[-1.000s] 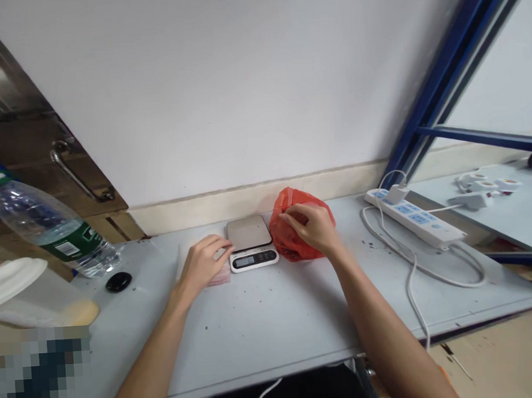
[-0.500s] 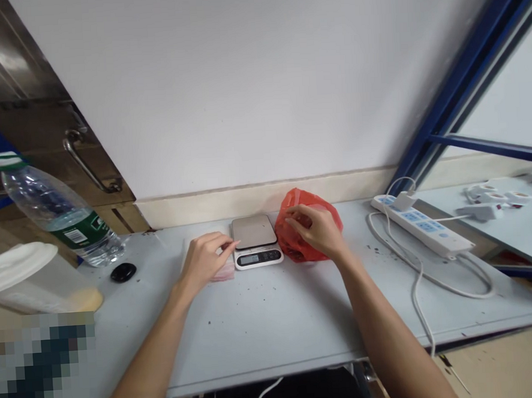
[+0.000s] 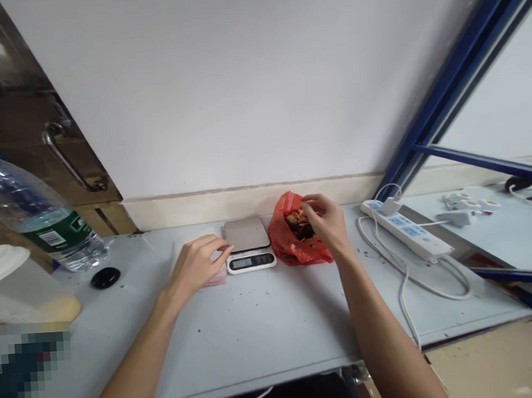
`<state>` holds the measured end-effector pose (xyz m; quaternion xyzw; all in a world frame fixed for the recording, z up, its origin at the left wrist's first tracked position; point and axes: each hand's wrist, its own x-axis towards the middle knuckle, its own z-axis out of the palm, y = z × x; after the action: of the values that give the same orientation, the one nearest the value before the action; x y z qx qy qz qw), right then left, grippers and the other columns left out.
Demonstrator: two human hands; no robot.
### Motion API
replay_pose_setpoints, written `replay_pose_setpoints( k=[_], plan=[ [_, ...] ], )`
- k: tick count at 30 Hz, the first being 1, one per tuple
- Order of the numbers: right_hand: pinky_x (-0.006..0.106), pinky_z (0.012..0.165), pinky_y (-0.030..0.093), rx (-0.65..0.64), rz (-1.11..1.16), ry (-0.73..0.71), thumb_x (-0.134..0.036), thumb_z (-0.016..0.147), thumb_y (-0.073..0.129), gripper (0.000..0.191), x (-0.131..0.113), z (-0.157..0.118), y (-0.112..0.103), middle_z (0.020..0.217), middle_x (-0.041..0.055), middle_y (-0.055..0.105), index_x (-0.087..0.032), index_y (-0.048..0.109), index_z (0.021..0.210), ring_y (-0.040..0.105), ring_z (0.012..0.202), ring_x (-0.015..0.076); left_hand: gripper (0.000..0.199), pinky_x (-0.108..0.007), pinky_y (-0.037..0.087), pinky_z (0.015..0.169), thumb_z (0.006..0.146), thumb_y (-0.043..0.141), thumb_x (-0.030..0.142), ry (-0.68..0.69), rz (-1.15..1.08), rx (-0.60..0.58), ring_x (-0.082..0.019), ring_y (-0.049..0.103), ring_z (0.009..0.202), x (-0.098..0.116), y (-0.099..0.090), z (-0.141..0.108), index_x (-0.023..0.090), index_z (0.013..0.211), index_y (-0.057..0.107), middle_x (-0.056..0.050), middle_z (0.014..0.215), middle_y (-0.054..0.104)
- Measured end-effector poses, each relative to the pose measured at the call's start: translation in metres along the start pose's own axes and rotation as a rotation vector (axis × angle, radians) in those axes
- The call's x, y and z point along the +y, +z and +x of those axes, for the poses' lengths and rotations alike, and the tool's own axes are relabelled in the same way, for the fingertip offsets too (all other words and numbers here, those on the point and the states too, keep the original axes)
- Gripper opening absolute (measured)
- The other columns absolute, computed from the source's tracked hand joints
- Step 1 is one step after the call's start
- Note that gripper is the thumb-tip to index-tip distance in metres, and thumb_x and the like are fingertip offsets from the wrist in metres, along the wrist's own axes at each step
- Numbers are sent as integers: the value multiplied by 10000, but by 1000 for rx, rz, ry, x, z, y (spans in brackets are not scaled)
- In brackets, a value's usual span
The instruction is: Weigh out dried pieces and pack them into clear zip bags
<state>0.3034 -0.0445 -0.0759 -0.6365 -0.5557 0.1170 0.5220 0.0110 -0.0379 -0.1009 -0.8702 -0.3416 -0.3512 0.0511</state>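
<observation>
My left hand [image 3: 200, 260] is closed at the left edge of a small white digital scale [image 3: 252, 262], thumb and fingertips drawn together; whatever they may pinch is too small to make out. Beneath that hand lies a stack of clear plastic bags [image 3: 217, 278] with pinkish edges, partly hidden. The scale's metal plate [image 3: 246, 234] is bare and its display is lit. To the right stands a red plastic bag [image 3: 287, 243], its mouth spread, with brown dried pieces [image 3: 300, 226] inside. My right hand [image 3: 328, 219] grips the bag's right rim, fingers curled.
At left are a large water bottle [image 3: 54, 227], a lidded plastic jug [image 3: 19, 292] and a black round cap [image 3: 105, 278]. A white power strip [image 3: 407, 229] with looping cable lies at right by a blue metal frame [image 3: 449, 92]. Dark crumbs dot the tabletop [image 3: 256, 337].
My right hand has shifted to the bag's right rim. The bag's mouth is wider now, showing the brown pieces. My left hand stays by the scale; the whole view has shifted slightly.
</observation>
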Motion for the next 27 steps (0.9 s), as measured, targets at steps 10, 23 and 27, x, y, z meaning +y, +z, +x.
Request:
replay_pose_setpoints(
  k=[10,23,27],
  plan=[
    [276,448,439,-760,-548,-24,-226,427,891,559,8,55,-22,777,21,756,-287,763,967,657,593,213,319,-275,517,671,990,453,269,14,10,-31,-177,691,697,-3,2,-1,210,804,706,-28,779,752],
    [250,382,406,-832,-483,-42,-58,576,732,306,36,83,5,568,-26,685,-262,727,804,575,398,150,306,-284,515,664,980,455,259,-6,-10,-80,-183,677,686,4,8,-2,213,801,699,-35,775,740],
    [249,387,413,-813,-469,-50,-41,573,703,288,36,88,0,551,-33,672,-266,718,752,580,409,153,293,-274,516,673,969,468,266,-38,-76,-104,-174,673,693,6,7,2,213,808,706,-32,777,741]
  ],
)
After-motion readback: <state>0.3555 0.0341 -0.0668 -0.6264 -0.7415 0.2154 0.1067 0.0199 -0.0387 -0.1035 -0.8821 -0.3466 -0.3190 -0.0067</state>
